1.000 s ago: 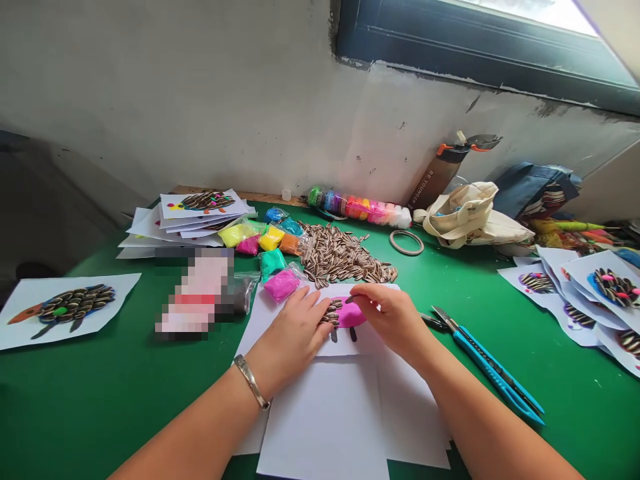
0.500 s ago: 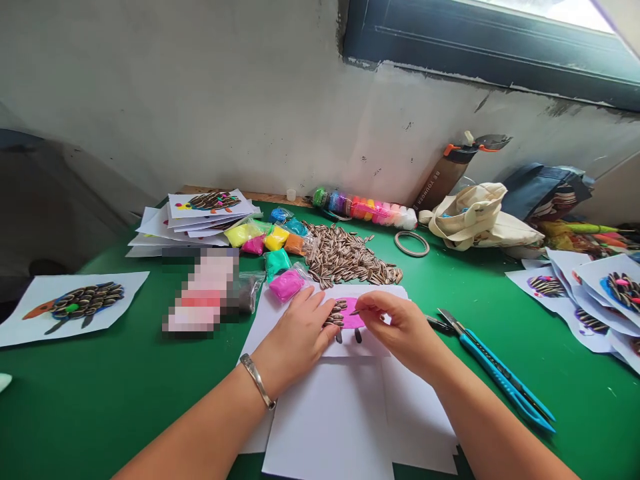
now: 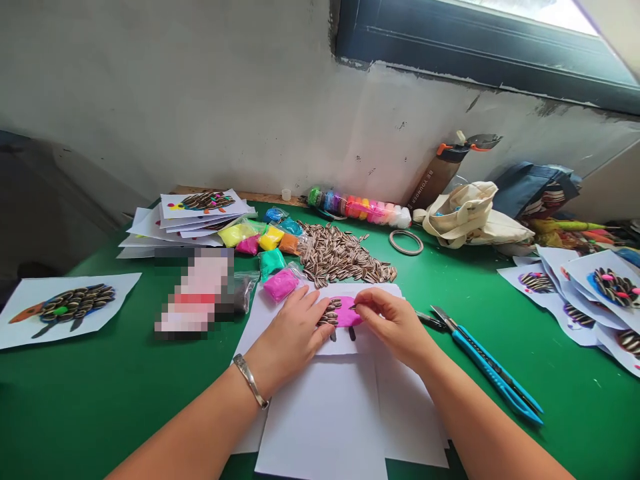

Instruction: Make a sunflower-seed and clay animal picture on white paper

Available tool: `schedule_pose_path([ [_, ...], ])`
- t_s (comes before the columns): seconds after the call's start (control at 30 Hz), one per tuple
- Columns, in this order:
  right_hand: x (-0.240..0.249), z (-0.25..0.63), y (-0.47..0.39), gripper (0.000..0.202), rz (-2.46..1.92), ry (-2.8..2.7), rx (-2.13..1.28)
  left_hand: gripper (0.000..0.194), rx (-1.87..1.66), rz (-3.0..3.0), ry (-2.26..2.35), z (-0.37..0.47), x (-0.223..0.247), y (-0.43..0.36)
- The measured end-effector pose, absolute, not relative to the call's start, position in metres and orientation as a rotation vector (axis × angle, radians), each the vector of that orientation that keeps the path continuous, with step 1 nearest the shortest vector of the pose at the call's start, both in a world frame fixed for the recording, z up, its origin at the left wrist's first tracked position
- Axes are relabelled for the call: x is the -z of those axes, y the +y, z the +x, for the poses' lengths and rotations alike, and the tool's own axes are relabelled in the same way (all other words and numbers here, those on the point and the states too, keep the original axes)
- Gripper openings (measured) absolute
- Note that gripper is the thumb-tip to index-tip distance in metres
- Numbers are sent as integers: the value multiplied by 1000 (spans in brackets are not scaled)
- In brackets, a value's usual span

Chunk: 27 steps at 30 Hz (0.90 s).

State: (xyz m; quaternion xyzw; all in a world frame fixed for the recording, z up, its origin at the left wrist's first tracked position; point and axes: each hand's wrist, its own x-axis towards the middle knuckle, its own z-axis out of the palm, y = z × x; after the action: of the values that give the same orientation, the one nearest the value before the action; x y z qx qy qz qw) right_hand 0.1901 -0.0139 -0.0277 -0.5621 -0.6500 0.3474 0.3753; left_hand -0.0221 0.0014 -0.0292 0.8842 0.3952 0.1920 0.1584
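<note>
My left hand (image 3: 290, 328) lies on a small white sheet (image 3: 310, 348), fingers stretched out beside a cluster of sunflower seeds (image 3: 329, 312). These striped seeds cover the left part of a pink clay shape (image 3: 345, 312) with two dark legs below it. My right hand (image 3: 395, 323) pinches a single sunflower seed (image 3: 353, 307) between thumb and forefinger, over the right part of the pink clay. Whether that seed touches the clay, I cannot tell. Behind the sheet is a loose heap of sunflower seeds (image 3: 340, 255). A bag of pink clay (image 3: 281, 285) rests near my left fingertips.
White paper (image 3: 323, 420) lies under my forearms. A blue utility knife (image 3: 490, 370) is to the right, near a tape roll (image 3: 406, 243). Finished seed pictures lie left (image 3: 127, 293) and right (image 3: 555, 313). A bottle (image 3: 435, 177) and cloth bag (image 3: 465, 213) stand behind.
The whole view has shifted slightly, so things appear a little further left. Both hands keep nearly the same place, and the right still pinches the seed.
</note>
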Motion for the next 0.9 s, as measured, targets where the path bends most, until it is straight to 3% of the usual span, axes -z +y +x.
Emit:
schedule_pose_path([
  [0.33, 43, 188, -10, 20, -1395, -1990, -440, 24, -523, 2538, 1133, -21, 26, 1],
  [0.9, 50, 181, -9, 25, -1385, -2129, -284, 26, -455, 2519, 1130, -20, 26, 2],
])
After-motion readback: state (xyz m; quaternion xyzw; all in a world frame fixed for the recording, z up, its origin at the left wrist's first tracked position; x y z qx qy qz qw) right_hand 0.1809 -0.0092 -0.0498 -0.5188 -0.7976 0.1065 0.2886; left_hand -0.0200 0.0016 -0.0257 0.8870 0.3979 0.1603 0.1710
